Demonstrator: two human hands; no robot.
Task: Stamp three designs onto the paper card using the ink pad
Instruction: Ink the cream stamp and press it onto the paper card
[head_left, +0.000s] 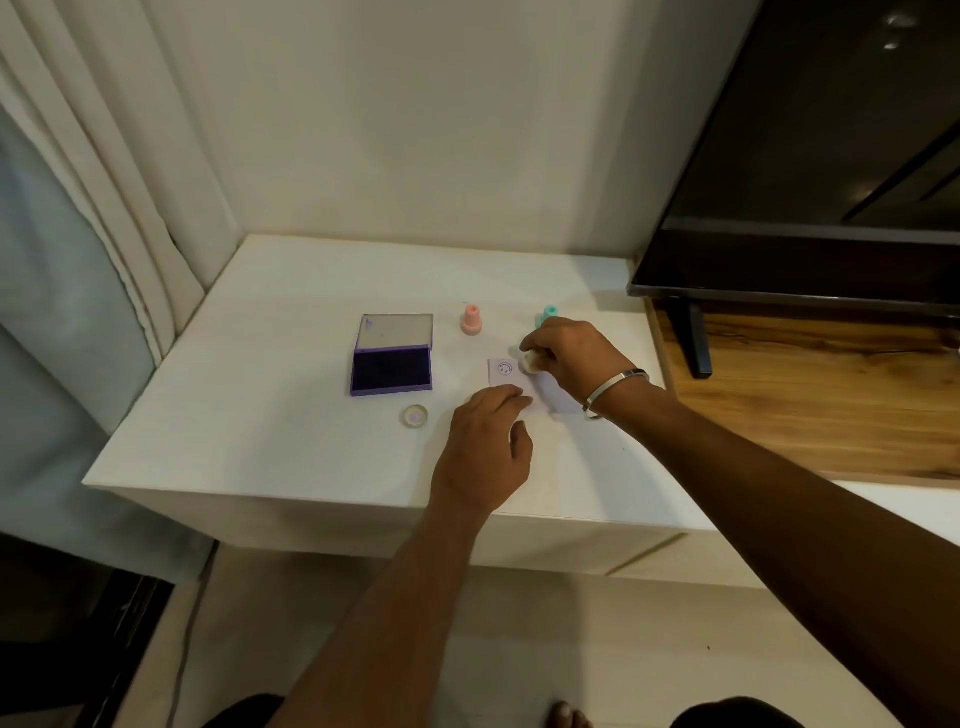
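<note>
The paper card (511, 382) is small, pale and rectangular, and it lies flat on the white table (270, 415), to the right of the ink pad (392, 370). One design is already on it — a round purple smiley face (505, 369) near its far left corner. The rest of the card that I can see is blank, and part of it is hidden under the hands.

The left hand (485, 452) rests palm down, its fingertips pressing on the near edge of the card; the fingers are loosely spread and hold nothing. The right hand (571, 356) is closed around a cream-coloured stamp (532, 362), pinching it from above, and the stamp's base sits on the card just right of the smiley.

The ink pad is open — dark purple cushion in a violet case, lid tipped back. A pink stamp (471, 320) and a teal stamp (548, 314) stand upright behind the card. A small round cap (415, 416) lies near the ink pad's front.
</note>
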